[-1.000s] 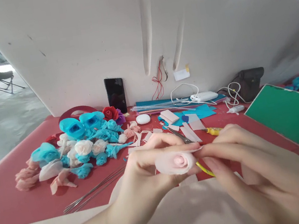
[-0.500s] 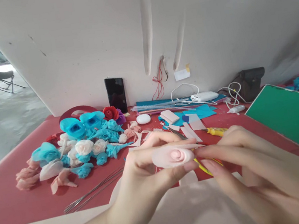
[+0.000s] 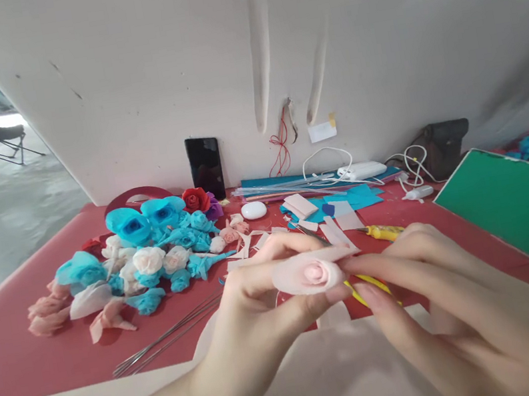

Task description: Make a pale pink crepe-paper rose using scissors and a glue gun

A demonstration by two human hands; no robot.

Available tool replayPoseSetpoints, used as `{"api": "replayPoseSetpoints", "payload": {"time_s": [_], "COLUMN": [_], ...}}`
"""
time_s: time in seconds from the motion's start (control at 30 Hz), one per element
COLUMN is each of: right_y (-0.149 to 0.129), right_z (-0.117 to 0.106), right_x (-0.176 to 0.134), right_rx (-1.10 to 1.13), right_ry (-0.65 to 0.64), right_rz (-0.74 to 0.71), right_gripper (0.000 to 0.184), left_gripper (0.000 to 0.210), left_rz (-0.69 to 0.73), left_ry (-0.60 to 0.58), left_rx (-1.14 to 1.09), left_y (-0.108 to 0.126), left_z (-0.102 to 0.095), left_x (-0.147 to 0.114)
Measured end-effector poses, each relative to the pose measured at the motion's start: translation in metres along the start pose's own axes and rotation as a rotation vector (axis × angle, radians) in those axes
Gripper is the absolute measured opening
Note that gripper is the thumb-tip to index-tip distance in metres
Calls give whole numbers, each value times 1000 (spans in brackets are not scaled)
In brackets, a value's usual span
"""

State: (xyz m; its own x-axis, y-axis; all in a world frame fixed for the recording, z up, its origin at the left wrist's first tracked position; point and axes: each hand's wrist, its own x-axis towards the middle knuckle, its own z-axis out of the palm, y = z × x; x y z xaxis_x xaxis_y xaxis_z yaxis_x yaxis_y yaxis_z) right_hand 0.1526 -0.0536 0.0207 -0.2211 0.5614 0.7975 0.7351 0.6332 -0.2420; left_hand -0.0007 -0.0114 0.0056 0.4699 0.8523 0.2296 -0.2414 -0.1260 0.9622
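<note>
Pale pink crepe-like material forms the single rose (image 3: pixel 308 276) under inspection, held above the desk (image 3: pixel 34 368), about midway along its near edge. It is gripped by the left hand (image 3: pixel 248 315), whose thumb and curled forefinger are closed around it. At its right side the rose is touched by the right hand (image 3: pixel 464 300); forefinger and thumb are set slightly apart, and whether a petal is pinched between them cannot be told. One white label (image 3: pixel 322 132) is noted on the panel behind the far edge; any writing on it is too small to be read. One black phone (image 3: pixel 205 167) is propped against that panel. Towards the far left corner are piled blue, white and pink flowers (image 3: pixel 148 261), overlapping and not reliably countable; two large blue blooms and one full red rose (image 3: pixel 196 200) are distinguished at the back. Also recorded: one white oval case (image 3: pixel 254 210), one yellow-handled tool (image 3: pixel 383 233), one pair of yellow-handled scissors (image 3: pixel 383 284) partly hidden by the hands, one dark pouch (image 3: pixel 445 151) at the far edge, and one green board (image 3: pixel 526 215) towards the right edge.
</note>
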Motion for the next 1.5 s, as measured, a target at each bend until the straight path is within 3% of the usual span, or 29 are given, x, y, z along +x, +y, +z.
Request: {"api": "replayPoseSetpoints", "payload": {"time_s": [0.3,0.47,0.67,0.9,1.1,1.27,1.5], "right_y": [5,4,4,6,6,7,7], "right_z": [3,4,5,6,6,8,9], "right_x": [-2,4,3,1,-2,3,4], "right_rx": [77,69,53,206,197,186,234], "right_ry": [26,43,42,-26,-64,-73,-56], "right_rz": [16,53,74,176,165,166,139], "right_gripper": [24,16,16,20,21,10,16], "left_gripper": [12,8,10,10,13,8,6], "left_rz": [24,-13,-77,-36,-94,-96,-102], "left_ry": [45,-1,7,-39,-24,-21,27], "left_rx": [4,11,-106,-218,-166,-168,-156], "left_y": [-4,2,5,-1,-7,-4,1], "left_z": [-1,-1,0,-1,-2,2,5], "left_x": [4,3,4,4,0,0,2]}}
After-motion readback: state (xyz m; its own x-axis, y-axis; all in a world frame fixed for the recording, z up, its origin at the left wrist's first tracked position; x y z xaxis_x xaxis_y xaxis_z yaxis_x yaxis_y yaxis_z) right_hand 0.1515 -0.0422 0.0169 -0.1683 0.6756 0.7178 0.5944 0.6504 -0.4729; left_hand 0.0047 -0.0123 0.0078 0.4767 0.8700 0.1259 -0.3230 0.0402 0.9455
